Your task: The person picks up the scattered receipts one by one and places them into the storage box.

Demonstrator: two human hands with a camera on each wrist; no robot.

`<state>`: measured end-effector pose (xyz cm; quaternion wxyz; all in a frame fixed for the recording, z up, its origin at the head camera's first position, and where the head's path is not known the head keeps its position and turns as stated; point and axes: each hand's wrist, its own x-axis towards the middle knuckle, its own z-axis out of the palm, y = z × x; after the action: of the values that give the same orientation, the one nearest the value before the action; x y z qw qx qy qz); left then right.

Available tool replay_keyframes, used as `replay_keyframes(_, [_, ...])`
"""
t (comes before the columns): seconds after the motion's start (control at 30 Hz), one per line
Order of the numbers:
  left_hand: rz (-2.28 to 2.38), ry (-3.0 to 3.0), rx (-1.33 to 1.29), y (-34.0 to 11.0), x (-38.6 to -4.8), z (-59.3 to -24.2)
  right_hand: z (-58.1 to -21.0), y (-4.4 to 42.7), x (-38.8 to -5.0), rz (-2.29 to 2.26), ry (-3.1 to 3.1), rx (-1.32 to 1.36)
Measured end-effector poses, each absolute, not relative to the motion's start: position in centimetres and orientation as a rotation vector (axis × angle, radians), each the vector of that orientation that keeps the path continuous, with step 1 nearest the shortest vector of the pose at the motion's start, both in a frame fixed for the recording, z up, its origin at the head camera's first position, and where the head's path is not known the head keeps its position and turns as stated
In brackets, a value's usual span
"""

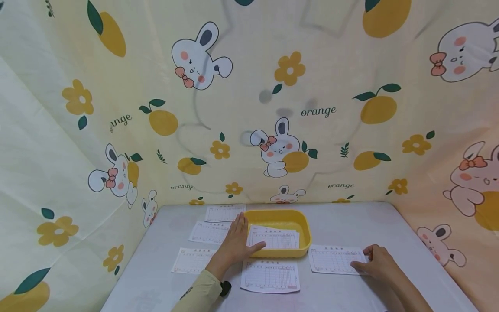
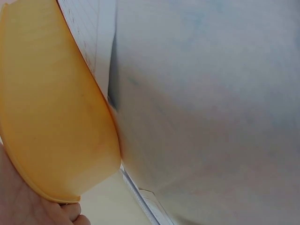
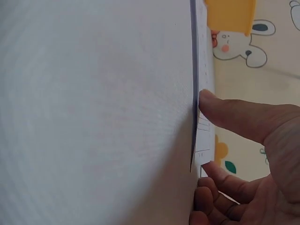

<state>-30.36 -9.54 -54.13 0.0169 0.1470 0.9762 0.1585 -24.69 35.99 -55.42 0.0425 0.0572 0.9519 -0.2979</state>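
Note:
A yellow plastic tray (image 1: 306, 236) stands near the middle of the table with a printed paper form (image 1: 274, 239) inside. My left hand (image 1: 235, 242) rests on its left front corner, fingers fairly straight along the left side and thumb over the front rim. The left wrist view shows the tray's outer wall (image 2: 56, 108) with part of the hand at its rim. To the right of the tray, my right hand (image 1: 378, 262) pinches the right end of another printed form (image 1: 335, 260). That form's edge (image 3: 203, 136) shows between thumb and fingers in the right wrist view.
Left of the tray lie printed forms at the back (image 1: 222, 213), in the middle (image 1: 206, 233) and at the front (image 1: 191, 261). Another form (image 1: 270, 277) lies just before the tray. A patterned curtain (image 1: 249, 108) encloses the table's back and sides.

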Motion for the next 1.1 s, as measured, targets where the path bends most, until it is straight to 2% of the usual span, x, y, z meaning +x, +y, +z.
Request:
replay_keyframes(0.4, [0.490,3.058,0.527,-9.94,-30.46,-54.53,-55.82,35.74,-24.71,-1.005,2.885,0.203])
replay_keyframes(0.83, [0.499,3.046,0.521,-9.88,-30.48,-54.61,-55.91,35.71,-24.06,-1.132,2.932,0.048])
replay_keyframes(1.1, [0.497,3.042,0.513,-9.75,-30.38,-54.24,-55.17,35.63,-24.36,-1.262,2.970,0.055])
